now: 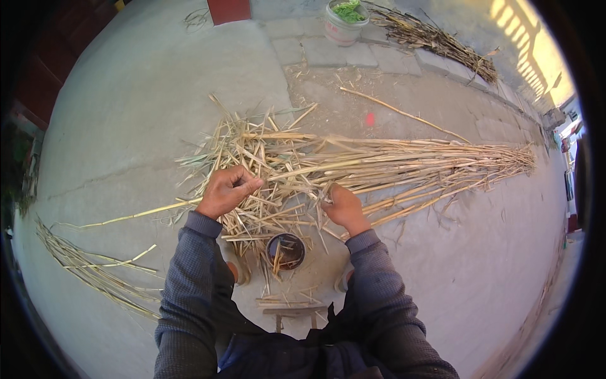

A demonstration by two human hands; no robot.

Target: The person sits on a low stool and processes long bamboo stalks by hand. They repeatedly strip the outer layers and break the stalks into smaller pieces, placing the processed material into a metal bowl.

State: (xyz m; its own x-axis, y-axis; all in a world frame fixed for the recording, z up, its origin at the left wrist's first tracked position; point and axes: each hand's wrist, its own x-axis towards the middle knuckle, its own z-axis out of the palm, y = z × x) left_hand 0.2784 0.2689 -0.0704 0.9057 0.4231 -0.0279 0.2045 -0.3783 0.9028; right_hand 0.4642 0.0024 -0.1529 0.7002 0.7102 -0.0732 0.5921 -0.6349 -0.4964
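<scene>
My left hand (228, 191) is closed in a pinch on a long pale dry stalk (139, 211). That stalk runs out to the left from under the hand, and a length in line with it continues to the right of the fingertips. My right hand (344, 206) is curled shut a little to the right, at the edge of the stalks. Thin pale strips show by its fingers, but what it grips is hidden. Beneath and beyond both hands lies a loose heap of cut stalk pieces (252, 151) with some greenish leaves. A long bundle of stalks (442, 161) stretches from it to the right.
A small dark round pot (286, 251) stands between my feet, with stalk bits in it. Thin stalks (95, 265) lie at the left. At the back are a white bucket (343, 28) with green leaves and a brown stalk pile (435, 38). A single stalk (404, 114) lies beyond the bundle.
</scene>
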